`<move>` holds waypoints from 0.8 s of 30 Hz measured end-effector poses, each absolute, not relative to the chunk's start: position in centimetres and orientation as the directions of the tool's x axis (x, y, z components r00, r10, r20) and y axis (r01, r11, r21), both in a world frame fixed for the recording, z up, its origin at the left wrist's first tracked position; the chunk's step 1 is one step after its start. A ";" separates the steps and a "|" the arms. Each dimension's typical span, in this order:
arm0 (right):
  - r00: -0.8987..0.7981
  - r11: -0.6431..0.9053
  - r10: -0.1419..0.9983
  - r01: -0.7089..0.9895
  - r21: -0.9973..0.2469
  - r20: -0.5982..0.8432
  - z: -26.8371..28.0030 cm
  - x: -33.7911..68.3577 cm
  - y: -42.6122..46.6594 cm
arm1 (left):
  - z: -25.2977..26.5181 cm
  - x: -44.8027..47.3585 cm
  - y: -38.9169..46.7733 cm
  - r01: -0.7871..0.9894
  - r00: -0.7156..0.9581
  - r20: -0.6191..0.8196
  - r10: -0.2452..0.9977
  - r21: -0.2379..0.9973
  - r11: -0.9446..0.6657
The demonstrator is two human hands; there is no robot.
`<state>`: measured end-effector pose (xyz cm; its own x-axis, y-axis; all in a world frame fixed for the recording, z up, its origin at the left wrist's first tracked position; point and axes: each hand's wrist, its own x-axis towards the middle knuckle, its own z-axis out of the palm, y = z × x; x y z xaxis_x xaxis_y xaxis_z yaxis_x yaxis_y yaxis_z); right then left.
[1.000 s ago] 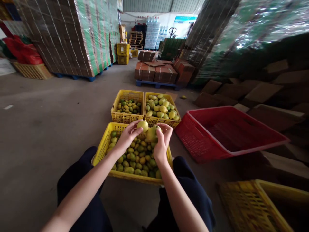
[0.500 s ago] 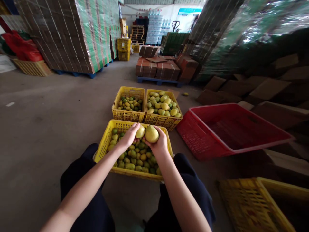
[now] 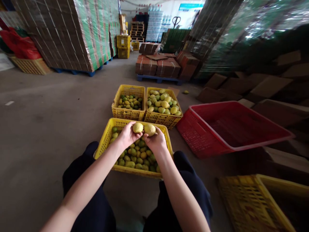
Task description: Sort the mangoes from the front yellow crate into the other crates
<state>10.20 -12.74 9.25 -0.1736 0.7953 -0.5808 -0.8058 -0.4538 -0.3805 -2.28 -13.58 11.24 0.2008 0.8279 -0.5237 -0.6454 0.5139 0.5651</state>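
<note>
Left hand (image 3: 129, 135) grasped the smaller lemon (image 3: 137, 128), right hand (image 3: 156, 140) the larger lemon (image 3: 149, 130), both above the yellow crate (image 3: 135, 172); seemingly an inspecting step; the next move called for gentle grips.

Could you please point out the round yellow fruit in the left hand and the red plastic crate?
Round yellow fruit (image 3: 137, 128), head view: middle of its skin.
Red plastic crate (image 3: 198, 135), head view: outer wall.

The left hand (image 3: 129, 136) and right hand (image 3: 156, 140) screen part of the fruit (image 3: 138, 154) in the near crate (image 3: 138, 173); a yellow crate (image 3: 251, 203) runs off the lower right corner, its inside lost in shadow, while a distant blue sign (image 3: 190, 6) is too blurred to read.
</note>
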 end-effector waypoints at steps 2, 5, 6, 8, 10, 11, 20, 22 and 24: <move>-0.175 -0.471 0.786 -0.791 -0.391 -0.593 9.1 10.1 -12.7 | 11.1 -2.3 -13.5 -0.673 0.232 -0.561 0.795 0.497 0.547; -0.173 -0.483 0.772 -0.785 -0.388 -0.611 8.9 10.2 -12.7 | 10.9 -2.3 -13.3 -0.719 0.247 -0.595 0.765 0.417 0.556; -0.179 -0.483 0.771 -0.789 -0.379 -0.611 8.9 10.2 -12.6 | 10.9 -2.2 -13.3 -0.734 0.247 -0.601 0.760 0.396 0.552; -0.194 -0.481 0.778 -0.796 -0.367 -0.598 8.6 10.2 -12.5 | 10.8 -2.1 -13.2 -0.766 0.248 -0.604 0.757 0.356 0.535; -0.199 -0.469 0.809 -0.787 -0.402 -0.553 8.3 10.2 -12.3 | 10.7 -2.0 -13.1 -0.798 0.244 -0.587 0.772 0.330 0.503; -0.192 -0.448 0.840 -0.774 -0.448 -0.508 8.2 10.2 -12.3 | 10.6 -2.0 -13.1 -0.816 0.235 -0.564 0.792 0.328 0.476; 0.080 0.448 0.893 -0.061 -0.892 0.443 8.6 10.3 -13.3 | 10.4 -1.7 -12.7 -0.754 -0.142 -0.194 0.971 0.656 0.020; 0.064 0.533 0.840 0.092 -0.841 0.539 8.5 10.3 -13.4 | 10.3 -1.6 -12.8 -0.643 -0.263 -0.102 0.959 0.760 -0.095; 0.050 0.559 0.823 0.112 -0.822 0.566 8.2 10.2 -13.4 | 10.0 -1.5 -12.7 -0.510 -0.373 0.000 0.928 0.836 -0.205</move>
